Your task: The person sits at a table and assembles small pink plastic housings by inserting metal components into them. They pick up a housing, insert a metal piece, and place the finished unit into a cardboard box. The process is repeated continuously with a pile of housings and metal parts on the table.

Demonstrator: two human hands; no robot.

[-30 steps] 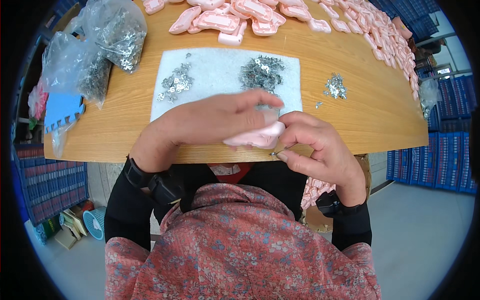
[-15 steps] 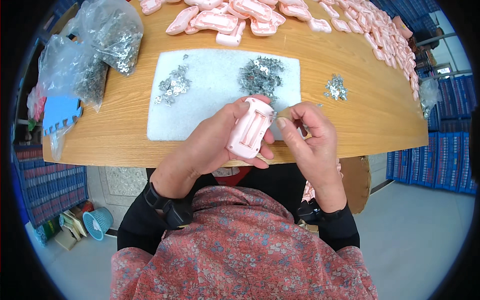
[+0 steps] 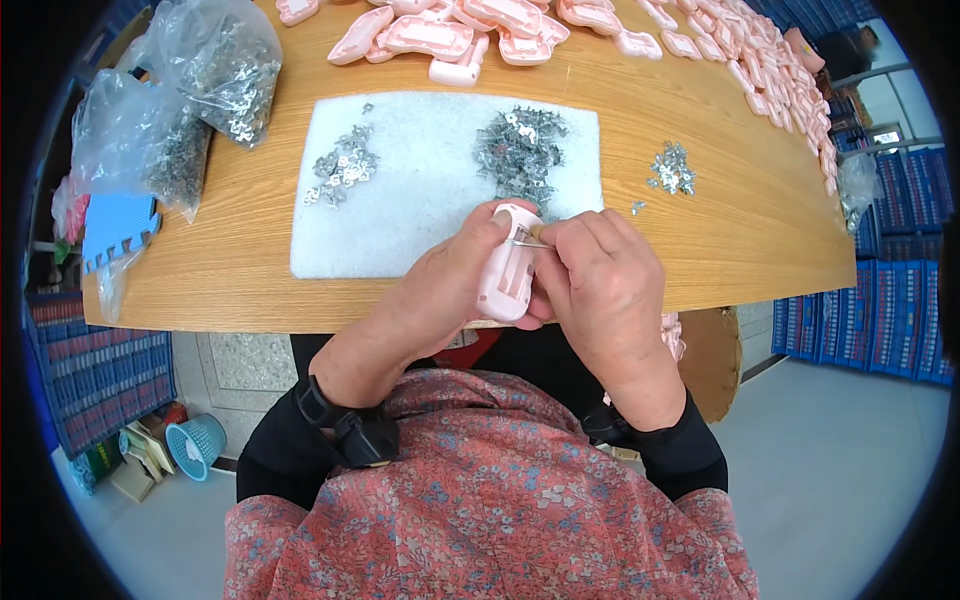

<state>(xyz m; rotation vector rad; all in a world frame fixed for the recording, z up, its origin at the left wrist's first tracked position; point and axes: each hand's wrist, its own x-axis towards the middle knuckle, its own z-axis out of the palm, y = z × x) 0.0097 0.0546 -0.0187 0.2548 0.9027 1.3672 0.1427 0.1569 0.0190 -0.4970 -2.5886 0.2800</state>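
Note:
My left hand [image 3: 455, 262] is wrapped round a pale pink plastic casing [image 3: 497, 288] with a long battery compartment on its upper side. My right hand [image 3: 605, 272] presses in from the casing's right side, thumb and fingers pinched together. From its fingertips a thin, silvery metal piece [image 3: 527, 243] reaches over the top end of the compartment; its exact shape is partly hidden by the fingers. Beyond the hands, a white foam sheet [image 3: 415, 200] bears a dense heap of small metal contacts [image 3: 518, 150] and a looser group of metal plates [image 3: 345, 165] toward its left.
A small pile of metal parts [image 3: 673, 168] lies on the wooden table [image 3: 720, 240] right of the foam. Many pink casings [image 3: 430, 38] are heaped along the far side. Clear bags of metal parts [image 3: 235, 90] stand at the left, beside a blue foam mat [image 3: 118, 228].
My right hand has moved left onto the casing, bringing the metal piece over its compartment. The casing has turned more upright and shifted slightly right in my left hand.

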